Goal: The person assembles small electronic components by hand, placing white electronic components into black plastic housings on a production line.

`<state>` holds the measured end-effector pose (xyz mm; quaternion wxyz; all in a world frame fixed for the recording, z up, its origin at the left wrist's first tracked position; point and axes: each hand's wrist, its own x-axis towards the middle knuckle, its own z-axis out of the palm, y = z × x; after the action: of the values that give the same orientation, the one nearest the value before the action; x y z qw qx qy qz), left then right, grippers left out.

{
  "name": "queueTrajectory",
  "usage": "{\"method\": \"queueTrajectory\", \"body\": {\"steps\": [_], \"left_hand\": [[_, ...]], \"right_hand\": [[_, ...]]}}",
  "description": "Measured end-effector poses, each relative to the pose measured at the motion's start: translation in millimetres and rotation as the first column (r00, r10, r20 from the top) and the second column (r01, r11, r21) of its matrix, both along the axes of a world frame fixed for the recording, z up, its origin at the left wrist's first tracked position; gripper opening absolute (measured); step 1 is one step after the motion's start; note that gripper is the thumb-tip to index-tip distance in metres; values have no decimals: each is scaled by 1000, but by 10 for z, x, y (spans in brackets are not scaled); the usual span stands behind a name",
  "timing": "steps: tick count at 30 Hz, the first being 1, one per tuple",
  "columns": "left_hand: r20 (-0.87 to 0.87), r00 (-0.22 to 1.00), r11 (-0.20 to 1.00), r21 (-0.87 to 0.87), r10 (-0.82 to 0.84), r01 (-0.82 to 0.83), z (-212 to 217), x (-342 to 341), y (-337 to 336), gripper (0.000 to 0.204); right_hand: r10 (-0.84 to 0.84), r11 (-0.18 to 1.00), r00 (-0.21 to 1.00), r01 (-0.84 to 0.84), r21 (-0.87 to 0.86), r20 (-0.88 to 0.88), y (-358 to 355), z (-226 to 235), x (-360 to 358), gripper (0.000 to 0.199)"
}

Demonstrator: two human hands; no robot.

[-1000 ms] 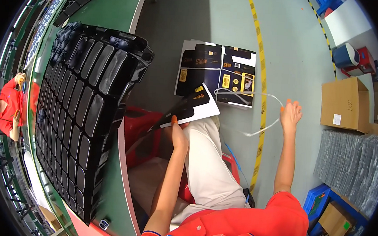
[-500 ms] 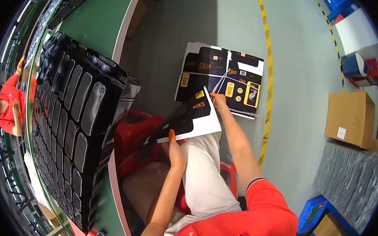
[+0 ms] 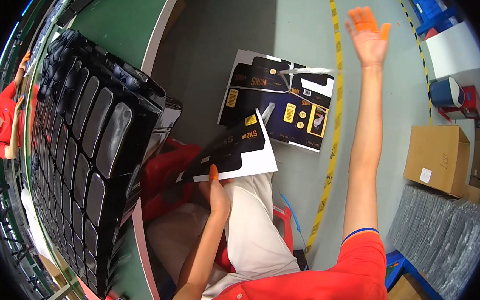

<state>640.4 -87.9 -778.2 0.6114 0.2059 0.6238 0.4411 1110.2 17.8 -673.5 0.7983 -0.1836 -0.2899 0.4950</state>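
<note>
Down at the lap, the left hand (image 3: 218,195) pinches a flat black-and-white printed card sheet (image 3: 234,155) by its near edge, keeping it level. Far out, the right hand (image 3: 368,37) hangs spread, holding nothing, above the stack of flat dark printed cartons (image 3: 279,100).

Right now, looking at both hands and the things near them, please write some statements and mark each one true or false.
1. The left hand holds a flat black and white carton. True.
2. The right hand rests on the brown box. False: it is raised in the air, open and empty.
3. Black trays are stacked on the green table. True.
4. The floor stack of cartons lies right of the yellow line. False: it lies left of the line.
</note>
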Motion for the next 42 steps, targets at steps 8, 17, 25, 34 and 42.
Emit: {"method": "queueTrajectory", "body": {"steps": [8,17,25,34,42], "left_hand": [[50,999,999,-45,-11,13,-25,103,-79,29],[-11,989,975,-167,145,-145,-61,-173,81,34],[59,989,990,-32,137,-135,-203,-171,75,28],[114,980,985,-71,165,-157,-2,-138,98,27],[409,909,996,-3,85,-92,-112,-364,96,26]], "right_hand": [[618,360,-213,932,-31,757,-409,-3168,-392,20],[590,519,276,591,-618,759,-914,-2752,-1319,21],[-776,-418,207,538,-732,596,-3826,-3494,-417,28],[-524,308,829,-30,-951,-195,-2626,-3887,-1972,81],[-733,172,669,362,-916,127,-2003,-2400,-2265,27]]}}
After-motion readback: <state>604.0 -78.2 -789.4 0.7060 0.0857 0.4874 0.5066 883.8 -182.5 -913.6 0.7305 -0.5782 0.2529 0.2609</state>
